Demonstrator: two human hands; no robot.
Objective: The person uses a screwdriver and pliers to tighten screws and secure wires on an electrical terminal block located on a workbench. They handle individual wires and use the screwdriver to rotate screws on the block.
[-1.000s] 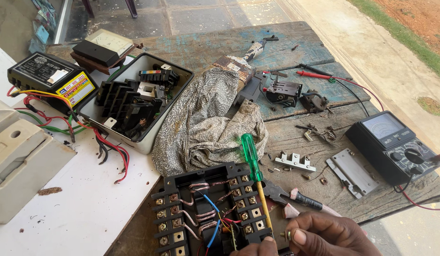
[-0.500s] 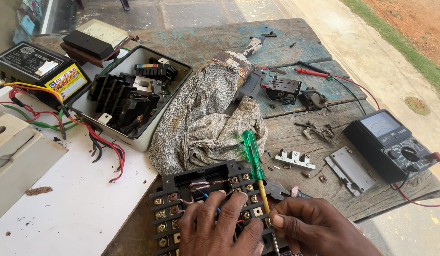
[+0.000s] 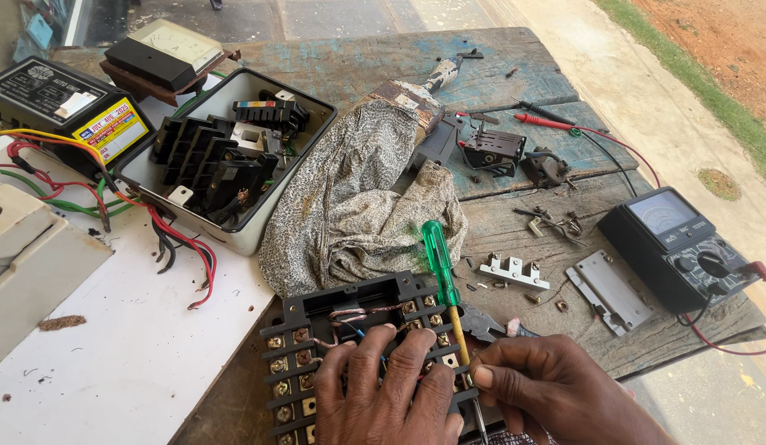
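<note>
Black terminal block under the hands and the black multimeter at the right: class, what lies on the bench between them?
Head view: between terminal block and multimeter lie a small white connector piece, loose screws and a grey metal plate.

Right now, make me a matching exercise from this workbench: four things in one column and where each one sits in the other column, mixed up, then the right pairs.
Things:
1. screwdriver
2. multimeter
3. grey cloth
4. left hand

Places:
A. right end of the wooden bench
B. pressed flat on the black terminal block
C. shaft pinched by the right hand
D. crumpled mid-bench beside the white box of parts

Pairs: 1-C, 2-A, 3-D, 4-B
</note>
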